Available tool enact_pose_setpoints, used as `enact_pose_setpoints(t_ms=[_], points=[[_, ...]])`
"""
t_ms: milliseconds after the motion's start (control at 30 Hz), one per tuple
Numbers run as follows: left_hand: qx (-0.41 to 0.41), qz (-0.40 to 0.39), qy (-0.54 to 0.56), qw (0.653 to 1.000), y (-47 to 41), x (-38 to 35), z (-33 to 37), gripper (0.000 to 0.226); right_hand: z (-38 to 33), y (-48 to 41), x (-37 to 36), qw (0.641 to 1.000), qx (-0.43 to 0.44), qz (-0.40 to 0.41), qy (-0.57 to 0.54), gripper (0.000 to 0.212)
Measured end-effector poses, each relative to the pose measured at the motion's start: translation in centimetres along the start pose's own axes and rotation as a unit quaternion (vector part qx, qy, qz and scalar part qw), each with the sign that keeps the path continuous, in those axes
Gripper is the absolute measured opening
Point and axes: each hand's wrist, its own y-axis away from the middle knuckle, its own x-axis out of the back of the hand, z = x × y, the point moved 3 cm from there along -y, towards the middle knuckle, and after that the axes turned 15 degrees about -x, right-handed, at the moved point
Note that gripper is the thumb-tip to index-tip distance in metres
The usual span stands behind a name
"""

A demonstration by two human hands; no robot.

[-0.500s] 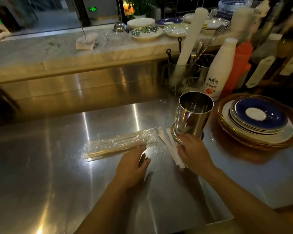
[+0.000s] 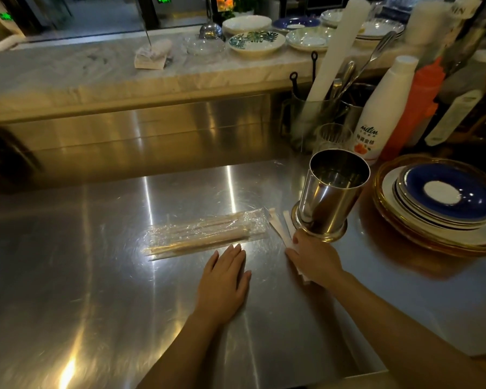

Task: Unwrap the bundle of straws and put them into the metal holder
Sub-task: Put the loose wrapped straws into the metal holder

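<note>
Steel tabletop (image 2: 96, 276), glare streaks across it. Bundle of straws (image 2: 205, 231) lies flat near the middle of the tabletop, long axis running left-right, still inside clear plastic wrap. A few loose paper-wrapped straws (image 2: 278, 224) lie just right of the bundle's right end, angled toward the near edge, and run under the right hand.

Left hand (image 2: 223, 284) rests palm down on the tabletop just near-side of the bundle; fingers (image 2: 233, 252) flat, together, extended, tips right at the wrap's near edge; holding nothing. Contact with the wrap can't be told.

Right hand (image 2: 314, 262) lies palm down over the loose straws, fingers pointing toward the base of the metal holder (image 2: 331, 197). Fingers are low and fairly spread, pressing or covering the loose straws; whether any straw is actually pinched can't be told.

Metal holder stands toward the right side of the tabletop, shiny cylinder on a flared base, open top, leaning slightly in the wide-angle view. No straws visible inside it.

Stack of plates (image 2: 438, 209), blue one on top, sits at the right edge just beside the holder. White bottle (image 2: 382, 113) and orange squeeze bottle (image 2: 415, 108) stand behind the holder by the back right corner, next to a glass jug (image 2: 309, 119) of utensils. Marble ledge (image 2: 68, 74) beyond the back edge carries bowls.
</note>
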Motion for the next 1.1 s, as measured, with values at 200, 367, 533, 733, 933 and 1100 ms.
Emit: enact_pose_setpoints(t_ms=[200, 367, 533, 733, 933, 1100], points=[[0.01, -0.007, 0.001, 1.0, 0.0, -0.1, 0.0, 0.051, -0.3, -1.0, -0.3, 1.0, -0.013, -0.019, 0.005, 0.014], [0.008, 0.012, 0.006, 1.0, 0.0, -0.1, 0.0, 0.052, -0.3, -1.4, -0.2, 0.998, -0.031, -0.002, -0.058, 0.016], [0.002, 0.027, 0.007, 1.0, 0.0, 0.0, -0.2, 0.05, 0.4, -1.8, -0.1, 0.997, -0.056, -0.031, -0.05, 0.016], [-0.001, 0.037, 0.001, 0.999, 0.0, -0.1, -0.4, 0.047, 0.2, -2.7, -0.2, 0.986, -0.094, -0.098, -0.096, 0.021], [-0.001, 0.041, -0.002, 0.999, 0.0, -0.2, -0.4, 0.045, -0.1, -2.4, 0.3, 0.989, -0.073, -0.071, -0.106, 0.025], [0.001, 0.042, -0.006, 0.999, -0.2, -0.1, -0.4, 0.045, 0.0, -2.6, 0.7, 0.989, -0.072, -0.061, -0.118, 0.024]])
